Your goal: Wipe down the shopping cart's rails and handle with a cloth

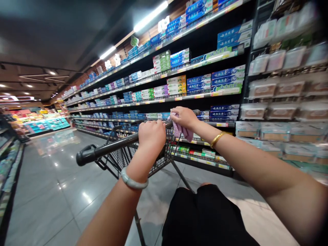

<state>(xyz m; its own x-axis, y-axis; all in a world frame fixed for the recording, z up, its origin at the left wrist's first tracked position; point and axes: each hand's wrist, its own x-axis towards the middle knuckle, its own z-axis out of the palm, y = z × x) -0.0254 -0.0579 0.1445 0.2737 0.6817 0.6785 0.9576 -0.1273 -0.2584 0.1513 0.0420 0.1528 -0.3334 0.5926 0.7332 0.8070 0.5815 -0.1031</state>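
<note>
My left hand [151, 134] is wrapped round the black handle bar [107, 148] of a wire shopping cart [123, 157]; a pale bangle sits on that wrist. My right hand [183, 118] grips the same bar further right, with a pink cloth [182, 131] pressed under its fingers and hanging down. A gold bangle is on the right wrist. The cart's basket is tilted in the view and mostly hidden behind my arms.
Tall shelves [179, 73] of boxed toothpaste run along the right side of the aisle. Packaged goods hang on a rack [284, 85] at far right. Glossy grey floor tiles [51, 177] stretch ahead to the left. Low shelving [10, 160] lines the left edge.
</note>
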